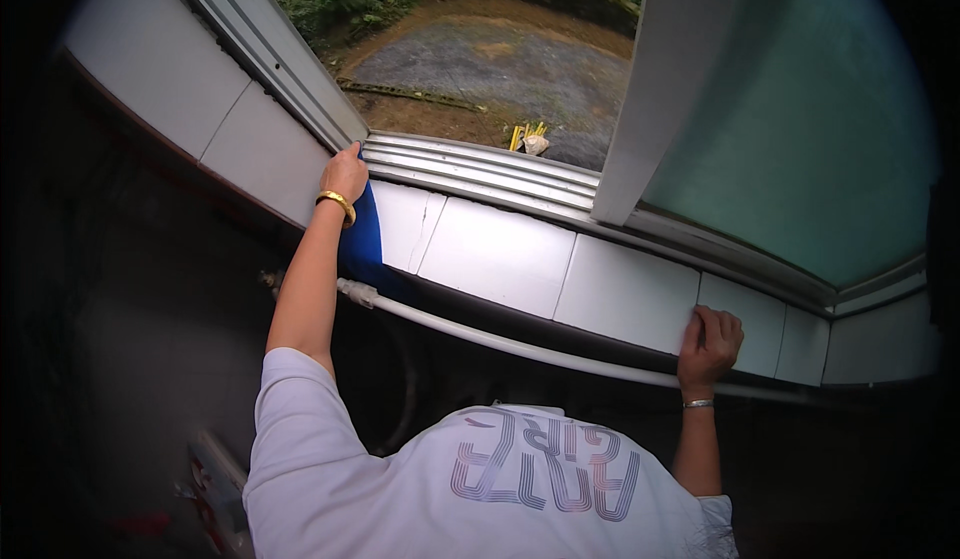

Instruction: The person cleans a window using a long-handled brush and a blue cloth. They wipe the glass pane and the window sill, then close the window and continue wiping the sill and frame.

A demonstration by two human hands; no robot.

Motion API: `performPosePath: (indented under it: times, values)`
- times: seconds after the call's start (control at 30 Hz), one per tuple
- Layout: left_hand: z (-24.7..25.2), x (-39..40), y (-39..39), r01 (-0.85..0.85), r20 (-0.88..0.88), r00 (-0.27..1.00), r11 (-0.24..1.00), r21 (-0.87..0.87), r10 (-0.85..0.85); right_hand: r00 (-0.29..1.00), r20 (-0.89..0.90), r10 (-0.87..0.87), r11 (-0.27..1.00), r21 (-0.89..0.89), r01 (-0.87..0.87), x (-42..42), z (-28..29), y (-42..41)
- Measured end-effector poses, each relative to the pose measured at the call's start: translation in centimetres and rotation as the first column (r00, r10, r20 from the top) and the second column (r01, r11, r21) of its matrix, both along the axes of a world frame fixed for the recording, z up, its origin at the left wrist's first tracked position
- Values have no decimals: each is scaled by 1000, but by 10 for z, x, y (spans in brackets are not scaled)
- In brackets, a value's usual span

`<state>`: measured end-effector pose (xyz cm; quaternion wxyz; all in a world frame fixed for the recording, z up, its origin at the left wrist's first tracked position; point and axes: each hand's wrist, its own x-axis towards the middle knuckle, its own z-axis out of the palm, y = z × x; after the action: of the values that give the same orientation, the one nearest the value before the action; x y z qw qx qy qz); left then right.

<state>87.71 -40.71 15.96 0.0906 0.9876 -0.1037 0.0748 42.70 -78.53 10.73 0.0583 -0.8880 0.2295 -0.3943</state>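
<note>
My left hand (345,174) grips a blue cloth (364,230) and presses it into the corner where the metal window track (480,173) meets the side frame (300,71). The cloth hangs down over the white tiled sill (495,251) and past its front edge. On the right, my right hand (712,343) rests its loosely bent fingertips on the sill tiles near the front edge. I see no object in that hand.
A white pipe (510,345) with a fitting (358,293) runs below the sill's front edge. Frosted glass (802,124) fills the right window half behind a thick upright frame (660,86). Through the left opening I see gravelly ground (487,64) outside.
</note>
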Motion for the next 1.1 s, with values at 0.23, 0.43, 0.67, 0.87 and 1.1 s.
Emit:
performPosePath:
  times: [0.23,0.43,0.67,0.87,1.1]
  values:
    - [-5,9,-22,87,-169,984,985,147,-62,1000,-10,-11,1000,-11,11,1,1,1]
    - [4,-20,-48,238,-121,963,971,-38,-241,1000,-4,-14,1000,-12,14,1,1,1]
    - [7,-34,-91,153,-84,985,987,46,-149,1000,-9,-12,1000,-3,12,2,1,1]
    - [16,-66,-128,400,-200,901,915,40,-385,999,-28,-22,999,-29,21,2,2,2]
    - [18,-25,-21,91,218,976,946,-310,-22,1000,6,3,1000,8,-3,1,1,1]
